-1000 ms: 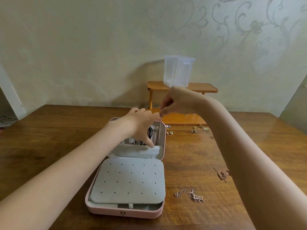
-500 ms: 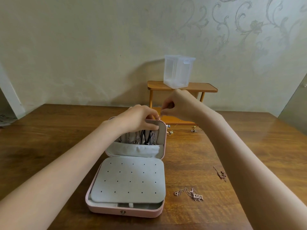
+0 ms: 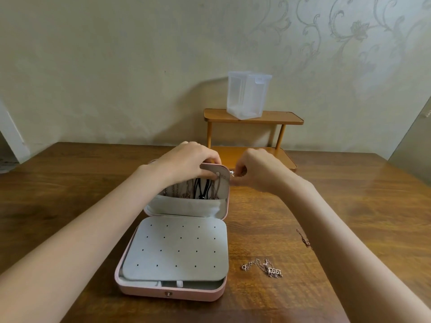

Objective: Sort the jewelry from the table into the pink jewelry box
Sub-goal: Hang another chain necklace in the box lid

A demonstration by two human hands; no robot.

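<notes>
The pink jewelry box (image 3: 170, 293) lies open on the table, its grey panel with small holes over the base. Its upright lid (image 3: 222, 197) carries several hanging chains (image 3: 205, 188) above a grey pocket. My left hand (image 3: 186, 163) grips the lid's top edge, fingers over the hooks. My right hand (image 3: 258, 170) is pinched on a thin chain end (image 3: 232, 173) at the lid's top right corner. A gold necklace with a letter pendant (image 3: 268, 269) lies right of the box. Another small chain (image 3: 304, 238) rests beside my right forearm.
A small two-tier wooden shelf (image 3: 254, 117) stands against the wall behind the box, with a translucent plastic container (image 3: 248, 94) on top. The wooden table (image 3: 70, 194) extends left and right.
My right hand dropped from above the lid to its top right corner. My left hand rose from inside the lid to its top edge. The chain now hangs inside the lid.
</notes>
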